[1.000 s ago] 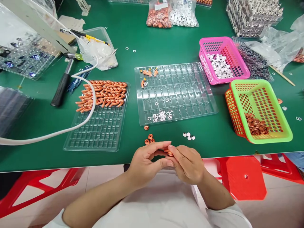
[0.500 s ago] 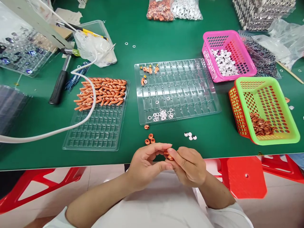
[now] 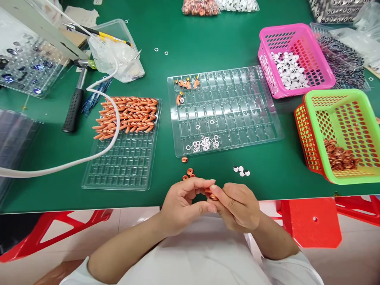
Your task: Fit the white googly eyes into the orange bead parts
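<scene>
My left hand [image 3: 181,204] and my right hand [image 3: 237,206] meet at the near edge of the green table [image 3: 53,146]. Both pinch a small orange ring-shaped part [image 3: 211,194] between their fingertips. Just beyond them lie a few loose orange rings [image 3: 188,173] and some black-and-white eye pieces [image 3: 241,171]. A clear compartment tray [image 3: 222,109] sits ahead, with a few orange pieces [image 3: 185,85] at its far left corner and small white rings [image 3: 203,143] near its front edge.
A second clear tray [image 3: 124,158] on the left carries rows of orange parts [image 3: 127,114], crossed by a white cable [image 3: 59,168]. A hammer [image 3: 73,105] lies further left. Right: a pink basket [image 3: 267,39] of eye pieces, a green basket [image 3: 338,180] of copper rings. Red stools [image 3: 311,221] stand below.
The view has shifted a little, so the table items sit slightly to the right and higher. My hands stay together on the orange part, fingers barely moved.
</scene>
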Motion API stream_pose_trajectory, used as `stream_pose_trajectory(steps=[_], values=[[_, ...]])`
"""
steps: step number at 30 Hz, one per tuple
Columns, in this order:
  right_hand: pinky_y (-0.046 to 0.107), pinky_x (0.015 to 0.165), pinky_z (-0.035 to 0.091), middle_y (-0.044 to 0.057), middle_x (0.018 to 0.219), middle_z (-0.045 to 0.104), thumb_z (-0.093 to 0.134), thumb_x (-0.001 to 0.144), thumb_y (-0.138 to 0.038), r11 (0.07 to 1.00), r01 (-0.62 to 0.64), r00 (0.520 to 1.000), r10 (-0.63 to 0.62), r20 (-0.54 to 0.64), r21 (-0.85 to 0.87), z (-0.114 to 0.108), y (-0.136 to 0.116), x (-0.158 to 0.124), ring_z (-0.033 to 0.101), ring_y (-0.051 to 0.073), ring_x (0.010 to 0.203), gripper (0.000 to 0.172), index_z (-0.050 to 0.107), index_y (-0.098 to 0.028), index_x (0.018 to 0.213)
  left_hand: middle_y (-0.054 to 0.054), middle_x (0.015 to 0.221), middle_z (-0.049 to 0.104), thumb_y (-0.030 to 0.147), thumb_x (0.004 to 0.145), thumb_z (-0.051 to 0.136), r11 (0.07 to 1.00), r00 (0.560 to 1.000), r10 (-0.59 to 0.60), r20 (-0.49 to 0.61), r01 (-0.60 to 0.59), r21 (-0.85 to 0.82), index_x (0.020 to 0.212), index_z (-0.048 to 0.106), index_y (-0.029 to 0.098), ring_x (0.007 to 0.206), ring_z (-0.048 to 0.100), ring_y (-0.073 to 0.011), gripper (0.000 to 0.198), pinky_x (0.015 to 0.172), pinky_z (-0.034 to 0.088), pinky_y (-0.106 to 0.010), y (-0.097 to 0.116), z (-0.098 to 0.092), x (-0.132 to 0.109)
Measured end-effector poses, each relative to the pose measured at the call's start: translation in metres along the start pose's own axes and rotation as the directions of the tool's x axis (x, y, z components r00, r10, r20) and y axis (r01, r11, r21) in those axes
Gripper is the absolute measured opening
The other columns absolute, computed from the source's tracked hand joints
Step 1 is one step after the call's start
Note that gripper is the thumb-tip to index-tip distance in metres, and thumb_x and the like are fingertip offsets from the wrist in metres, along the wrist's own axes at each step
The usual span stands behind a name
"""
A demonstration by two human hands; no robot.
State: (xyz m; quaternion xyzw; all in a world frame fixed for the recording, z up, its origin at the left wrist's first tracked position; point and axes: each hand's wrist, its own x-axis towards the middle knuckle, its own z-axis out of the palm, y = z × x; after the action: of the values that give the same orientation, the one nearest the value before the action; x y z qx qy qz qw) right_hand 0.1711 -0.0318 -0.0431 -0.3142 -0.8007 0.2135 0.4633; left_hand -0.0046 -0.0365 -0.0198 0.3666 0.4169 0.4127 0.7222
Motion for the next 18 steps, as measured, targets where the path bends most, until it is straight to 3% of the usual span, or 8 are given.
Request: stream_pose_trajectory(steps=[3, 6, 10, 18], values=[[0.025, 0.047, 0.042, 0.001, 0.068, 0.055, 0.053, 0.091, -0.01, 1.0, -0.024, 1.0, 0.024, 0.02, -0.015, -0.004, 0.0, 0.003, 0.05, 0.012, 0.056, 0.046, 0.045, -0.009, 0.136, 0.0, 0.086, 0.072, 0.003, 0.063, 0.083, 0.997, 0.997, -0.077, -0.003, 0.077, -0.031, 0.101, 0.072, 0.021, 0.08, 0.068, -0.0137, 0.043, 0.076, 0.057, -0.024, 0.004, 0.001, 0.003], [0.024, 0.047, 0.042, 0.0, 0.067, 0.055, 0.053, 0.092, -0.012, 0.999, -0.05, 0.999, 0.05, 0.022, -0.019, -0.007, 0.0, 0.005, 0.05, 0.012, 0.056, 0.044, 0.047, -0.012, 0.135, -0.002, 0.086, 0.071, 0.011, 0.061, 0.087, 0.976, 0.983, -0.176, 0.06, 0.182, -0.121, 0.099, 0.071, 0.02, 0.082, 0.067, -0.0158, 0.043, 0.074, 0.057, -0.026, 0.007, -0.001, 0.008], [0.024, 0.048, 0.042, 0.0, 0.067, 0.055, 0.054, 0.091, -0.012, 0.998, -0.054, 0.999, 0.055, 0.001, -0.022, -0.007, 0.0, 0.005, 0.05, 0.012, 0.056, 0.042, 0.049, -0.013, 0.133, -0.005, 0.085, 0.071, 0.027, 0.074, 0.08, 0.937, 0.95, -0.284, 0.129, 0.303, -0.173, 0.1, 0.072, 0.017, 0.078, 0.067, -0.0155, 0.03, 0.073, 0.056, -0.026, 0.008, -0.006, 0.016], [0.024, 0.047, 0.04, -0.002, 0.062, 0.049, 0.056, 0.091, -0.014, 0.998, -0.057, 0.997, 0.055, 0.058, 0.041, -0.006, 0.0, 0.002, 0.046, 0.012, 0.053, 0.042, 0.052, -0.012, 0.133, -0.002, 0.071, 0.072, 0.021, 0.067, 0.084, 0.868, 0.913, -0.375, 0.161, 0.406, -0.285, 0.084, 0.073, 0.014, 0.066, 0.066, -0.0127, 0.021, 0.067, 0.054, -0.024, 0.004, -0.007, 0.019]])
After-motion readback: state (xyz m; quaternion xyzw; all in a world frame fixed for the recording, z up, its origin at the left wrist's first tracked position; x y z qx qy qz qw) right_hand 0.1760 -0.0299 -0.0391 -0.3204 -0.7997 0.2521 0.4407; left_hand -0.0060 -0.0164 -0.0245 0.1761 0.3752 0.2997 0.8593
